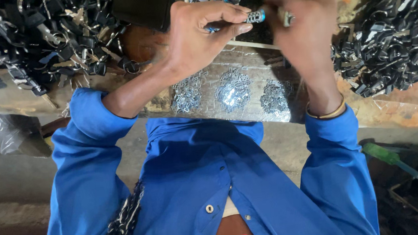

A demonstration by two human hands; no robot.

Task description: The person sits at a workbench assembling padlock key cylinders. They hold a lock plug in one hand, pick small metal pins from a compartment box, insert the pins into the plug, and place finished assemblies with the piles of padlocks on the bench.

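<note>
Centrally, at upper frame, the left hand pinches a small silver-and-blue metal cylinder while the right hand closes on its other end, steadying it above the foil-covered surface; heaped black-headed keys lie within reach.

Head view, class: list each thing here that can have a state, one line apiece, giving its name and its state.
left hand: pinching the small metal cylinder
right hand: closed at the cylinder's other end
small metal cylinder: held level above the bench
three piles of small metal clips: loose, separate, untouched
heaps of black-headed keys: loose, untouched
</note>
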